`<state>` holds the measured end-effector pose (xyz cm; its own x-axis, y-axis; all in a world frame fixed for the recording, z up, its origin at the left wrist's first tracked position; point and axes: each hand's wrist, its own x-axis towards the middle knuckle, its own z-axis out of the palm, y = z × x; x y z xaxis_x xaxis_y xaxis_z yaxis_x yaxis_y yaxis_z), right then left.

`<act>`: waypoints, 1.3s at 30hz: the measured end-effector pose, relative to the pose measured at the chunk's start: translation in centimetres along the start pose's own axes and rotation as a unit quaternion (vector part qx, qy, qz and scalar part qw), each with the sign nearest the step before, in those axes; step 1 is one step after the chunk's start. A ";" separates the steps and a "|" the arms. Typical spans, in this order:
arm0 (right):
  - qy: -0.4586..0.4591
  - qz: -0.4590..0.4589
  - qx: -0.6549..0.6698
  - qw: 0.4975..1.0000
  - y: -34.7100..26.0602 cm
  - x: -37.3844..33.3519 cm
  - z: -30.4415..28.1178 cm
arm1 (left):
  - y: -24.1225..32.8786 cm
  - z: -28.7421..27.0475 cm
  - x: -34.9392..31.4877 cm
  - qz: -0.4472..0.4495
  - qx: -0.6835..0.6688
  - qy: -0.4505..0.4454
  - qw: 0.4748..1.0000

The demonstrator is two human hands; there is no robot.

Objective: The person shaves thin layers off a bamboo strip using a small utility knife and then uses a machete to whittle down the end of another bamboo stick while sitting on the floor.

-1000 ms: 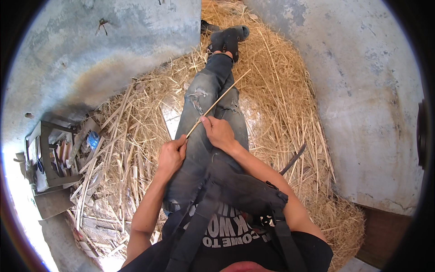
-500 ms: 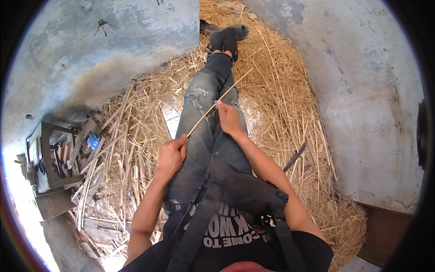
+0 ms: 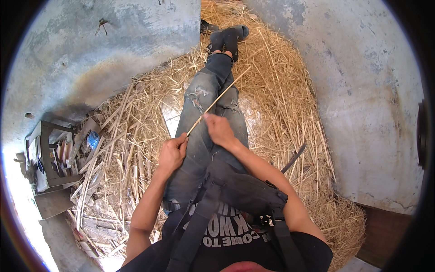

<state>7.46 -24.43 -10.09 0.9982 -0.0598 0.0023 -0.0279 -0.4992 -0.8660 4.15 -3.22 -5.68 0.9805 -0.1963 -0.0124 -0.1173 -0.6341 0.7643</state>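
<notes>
Since the earlier frame, right hand (image 3: 220, 130) is slid up the thin stalk (image 3: 218, 100) | left hand (image 3: 172, 154) is clamped on its lower end, right fingers pinched on it mid-length, above the lap | risk: stalk judged apt to snap if bent | open crate (image 3: 45, 158) at left is seen filled with tools.

left hand (image 3: 172, 154) and right hand (image 3: 219, 130) close together (fingers pinched shut)

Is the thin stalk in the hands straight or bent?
Straight: the stalk runs unbroken from the left hand, past the right hand, up over the jeans.
</notes>
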 end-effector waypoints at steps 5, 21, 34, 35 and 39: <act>-0.081 0.037 0.010 0.996 -1.1 -1.3 -0.3 | 0.1 0.4 0.4 -0.019 -0.039 0.012 0.999; -0.070 -0.010 -0.032 0.997 -1.7 -1.0 0.2 | -1.4 1.0 0.6 -0.019 -0.041 0.007 0.999; 0.014 -0.002 -0.086 0.996 -1.5 0.3 0.3 | -1.5 -1.1 1.9 -0.090 -0.151 -0.129 0.976; 0.000 0.003 -0.061 0.998 -1.2 0.1 0.0 | -1.7 -0.9 2.0 -0.102 -0.153 -0.147 0.972; -0.078 -0.023 -0.060 0.995 -1.6 -0.8 -0.1 | -2.4 -0.4 2.4 -0.115 -0.232 -0.153 0.954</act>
<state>6.70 -23.66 -8.67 0.9943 0.0961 -0.0452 0.0215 -0.5988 -0.8006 6.86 -1.82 -7.31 0.8712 -0.3467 -0.3476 0.2473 -0.3017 0.9208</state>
